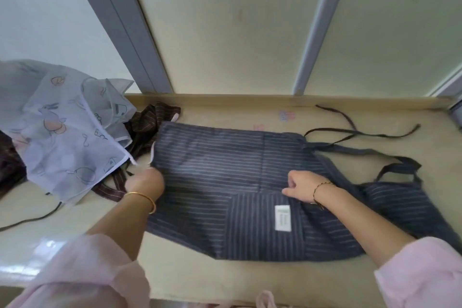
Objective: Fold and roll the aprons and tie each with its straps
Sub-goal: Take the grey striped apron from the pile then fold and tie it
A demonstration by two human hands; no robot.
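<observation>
Plainly the grey striped apron [212, 157] lies spread across the middle of the table [225, 280], its near edge folded over so the white label [283, 217] faces up. The right hand [300, 185] sits on the middle of that fold with its fingers curled, pinching the cloth. The left hand [145, 182] is at the apron's left hem, fingers tucked under and out of sight, so I cannot tell whether it has hold of any cloth. The fold looks only part made, and the main risk is a crooked one: if one hand pulls harder than the other, the thin cloth will likely skew and the later roll will come out lopsided. The straps [362, 134] trail loose on the far right and the neck loop [400, 165] lies bunched beside them; rolled in by mistake, they would leave nothing free for tying. On the left, a brown apron [152, 117] lies heaped against the hem, partly under a printed mesh bag [70, 137]. A sweep of the left hand could drag that heap or its strap into the fold, or push the bag along the table.
</observation>
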